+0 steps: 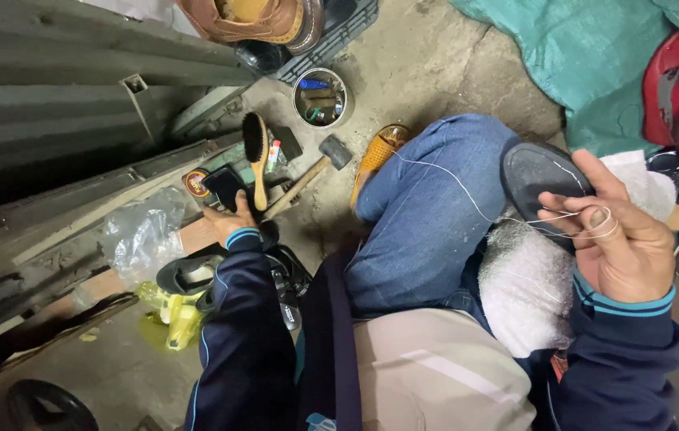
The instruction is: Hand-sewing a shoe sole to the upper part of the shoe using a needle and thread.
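Observation:
My right hand is raised at the right with white thread wound around its fingers. The thread runs left across my blue-jeaned knee. Just behind the hand a dark shoe sole rests on a white fluffy cloth in my lap. My left hand reaches down to the floor at the left and touches a small black object next to a wooden shoe brush. What the left fingers grip is hidden.
A hammer, a round polish tin and a metal can of small tools lie on the concrete floor. A brown shoe sits at the top. A plastic bag, black sandal, metal shutter and green sack surround me.

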